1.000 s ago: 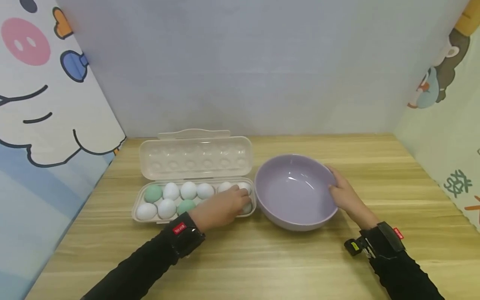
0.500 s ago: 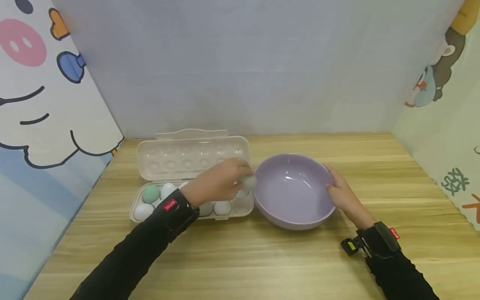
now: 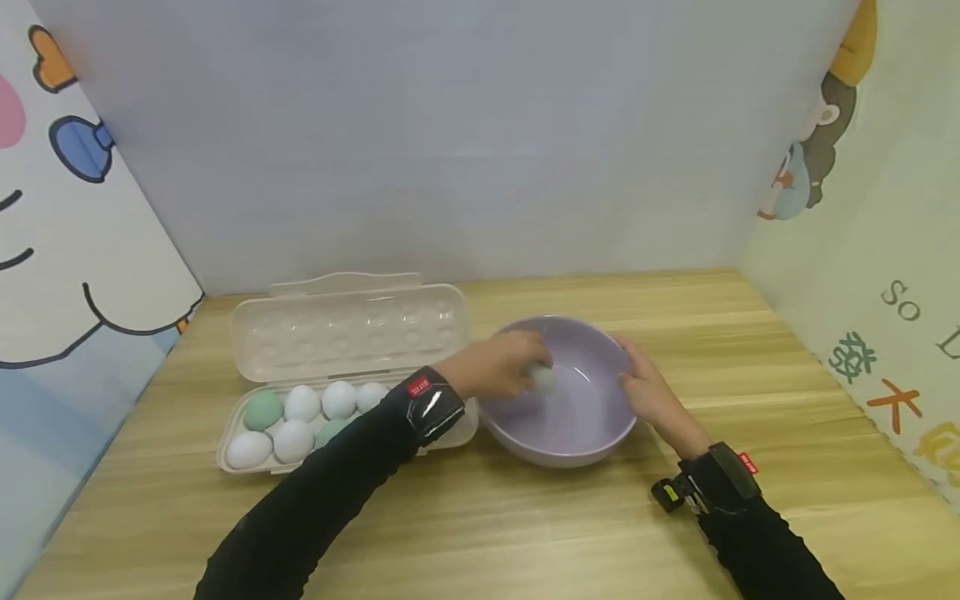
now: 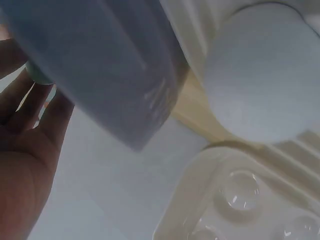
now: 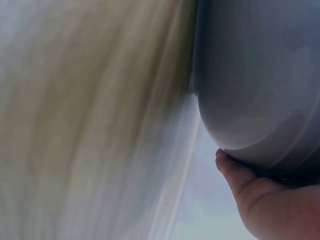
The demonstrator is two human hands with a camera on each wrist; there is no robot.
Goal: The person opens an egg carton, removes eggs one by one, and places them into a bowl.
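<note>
My left hand (image 3: 498,364) pinches a pale green egg (image 3: 542,379) above the inside of a purple bowl (image 3: 577,421). In the left wrist view, the egg (image 4: 37,74) shows partly between the fingers, past the bowl's rim. My right hand (image 3: 654,392) grips the bowl's right rim, thumb on the near side; in the right wrist view the thumb (image 5: 240,175) lies against the bowl's wall (image 5: 255,105). Left of the bowl stands an egg carton (image 3: 234,458) holding white eggs (image 3: 302,403) and green eggs (image 3: 264,410). My left forearm hides part of its right half.
The carton's clear lid (image 3: 348,333) lies folded back behind it. Everything stands on a wood-grain table (image 3: 517,533). A plain grey backdrop (image 3: 450,150) rises at the table's far edge, with printed panels on both sides.
My left hand has lifted the pale green egg from the carton's right end and carried it right, over the bowl. The right hand keeps its grip on the rim. The head view has shifted.
</note>
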